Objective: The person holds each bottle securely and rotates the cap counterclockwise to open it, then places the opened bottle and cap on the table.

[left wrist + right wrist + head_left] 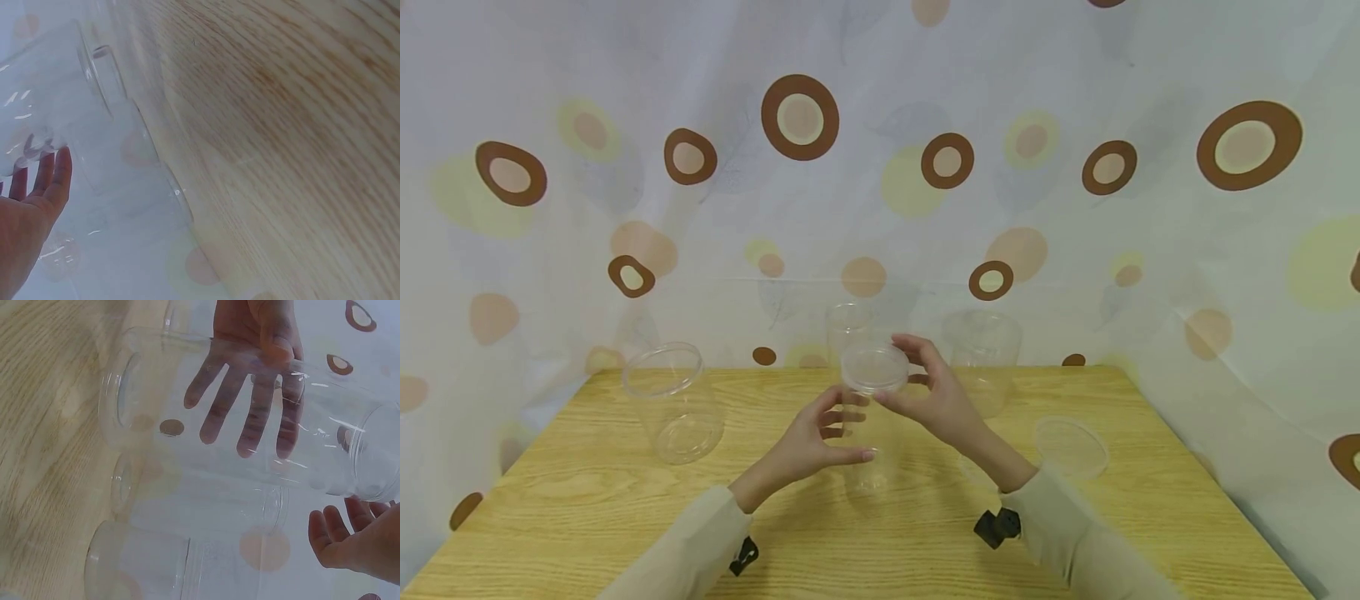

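Note:
A tall clear plastic jar (880, 437) stands upright in front of me, with a clear round lid (875, 368) on its top. My left hand (808, 437) grips the jar's body, thumb in front and fingers behind it. Through the clear wall in the right wrist view, the left fingers (219, 415) show spread along the far side. My right hand (943, 400) holds the lid at its edge, thumb at the near side and index finger at the far side. In the left wrist view, the left hand (37, 200) has its fingertips against the clear jar (37, 81).
A wide clear tub (673, 408) stands to the left. Behind the held jar is a slim clear jar (848, 318), and a wide clear tub (985, 350) is at the back right. A clear lid (1071, 447) lies flat on the wooden table (587, 508). A patterned curtain (865, 217) hangs behind.

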The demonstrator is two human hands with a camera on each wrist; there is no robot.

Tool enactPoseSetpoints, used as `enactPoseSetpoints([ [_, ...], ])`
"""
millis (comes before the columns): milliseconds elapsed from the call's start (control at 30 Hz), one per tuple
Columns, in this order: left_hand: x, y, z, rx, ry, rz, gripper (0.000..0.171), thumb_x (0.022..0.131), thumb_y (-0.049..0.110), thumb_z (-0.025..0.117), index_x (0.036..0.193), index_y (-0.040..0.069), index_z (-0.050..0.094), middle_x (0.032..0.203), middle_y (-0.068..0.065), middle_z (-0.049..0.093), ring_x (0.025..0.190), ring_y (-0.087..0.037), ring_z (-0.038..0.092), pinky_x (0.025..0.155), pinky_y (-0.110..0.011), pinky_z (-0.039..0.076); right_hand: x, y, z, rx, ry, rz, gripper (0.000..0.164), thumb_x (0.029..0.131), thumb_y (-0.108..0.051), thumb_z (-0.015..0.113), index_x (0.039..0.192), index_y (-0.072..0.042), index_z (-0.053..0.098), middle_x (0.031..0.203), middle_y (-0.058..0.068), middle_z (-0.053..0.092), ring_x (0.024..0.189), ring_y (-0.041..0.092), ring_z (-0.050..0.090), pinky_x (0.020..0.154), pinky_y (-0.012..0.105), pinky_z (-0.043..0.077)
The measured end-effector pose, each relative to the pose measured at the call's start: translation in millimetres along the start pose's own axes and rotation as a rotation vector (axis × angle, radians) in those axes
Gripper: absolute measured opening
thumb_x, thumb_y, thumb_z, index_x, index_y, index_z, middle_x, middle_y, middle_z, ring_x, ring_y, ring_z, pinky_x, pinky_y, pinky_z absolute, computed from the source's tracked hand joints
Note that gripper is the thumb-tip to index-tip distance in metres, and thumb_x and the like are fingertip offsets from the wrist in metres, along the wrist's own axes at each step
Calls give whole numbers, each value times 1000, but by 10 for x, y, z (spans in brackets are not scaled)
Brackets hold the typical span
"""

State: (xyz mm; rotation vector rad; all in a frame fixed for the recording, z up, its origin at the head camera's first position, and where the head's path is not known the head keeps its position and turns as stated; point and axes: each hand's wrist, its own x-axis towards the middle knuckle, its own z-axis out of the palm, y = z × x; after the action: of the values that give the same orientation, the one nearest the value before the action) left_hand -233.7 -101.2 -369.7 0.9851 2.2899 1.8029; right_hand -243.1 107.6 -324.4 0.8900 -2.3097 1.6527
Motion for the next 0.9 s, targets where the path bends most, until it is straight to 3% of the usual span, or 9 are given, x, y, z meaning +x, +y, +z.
enactPoseSetpoints([
  [133, 2, 22, 5, 0, -5, -9, 63, 75, 2, 73, 128, 5, 40, 128, -13, 46, 116, -36, 50, 93, -55, 42, 20, 14, 4, -4, 7, 9, 65, 78, -12, 72, 133, -9, 38, 131, 9, 45, 119, 25, 44, 93, 43, 41],
  [233, 9, 8, 4, -3, -9, -17, 63, 75, 2, 73, 128, 6, 40, 128, -13, 45, 116, -36, 50, 93, -55, 42, 47, 37, -36, 18, -41, 4, 63, 79, -13, 71, 132, -9, 38, 130, 10, 46, 118, 25, 44, 94, 44, 41],
  [400, 30, -124, -12, -5, -15, -8, 65, 74, 2, 73, 130, 9, 40, 129, -12, 46, 116, -35, 51, 92, -53, 43, 121, 81, -158, 100, -207, -16, 62, 83, -17, 68, 134, -8, 35, 132, 11, 43, 116, 25, 45, 94, 41, 42],
  [633, 49, -229, -23, -6, -30, 2, 66, 74, 7, 75, 129, 20, 41, 128, -7, 46, 115, -28, 53, 92, -47, 45, 230, 161, -290, 311, -432, 10, 63, 87, -15, 63, 140, -8, 29, 135, 15, 37, 115, 22, 44, 81, 32, 50],
  [767, 47, -219, -19, -11, -26, -1, 67, 74, 4, 75, 129, 19, 41, 129, -8, 46, 116, -30, 52, 92, -45, 46, 234, 176, -299, 315, -444, 3, 66, 87, -17, 63, 141, -7, 26, 137, 15, 35, 116, 23, 43, 80, 34, 51],
  [900, 26, -134, -15, -13, -16, -4, 66, 73, 0, 73, 129, 15, 40, 129, -11, 45, 116, -34, 50, 92, -48, 44, 180, 144, -257, 219, -347, -35, 68, 84, -22, 66, 140, -12, 29, 139, 10, 35, 121, 24, 40, 90, 40, 45],
])
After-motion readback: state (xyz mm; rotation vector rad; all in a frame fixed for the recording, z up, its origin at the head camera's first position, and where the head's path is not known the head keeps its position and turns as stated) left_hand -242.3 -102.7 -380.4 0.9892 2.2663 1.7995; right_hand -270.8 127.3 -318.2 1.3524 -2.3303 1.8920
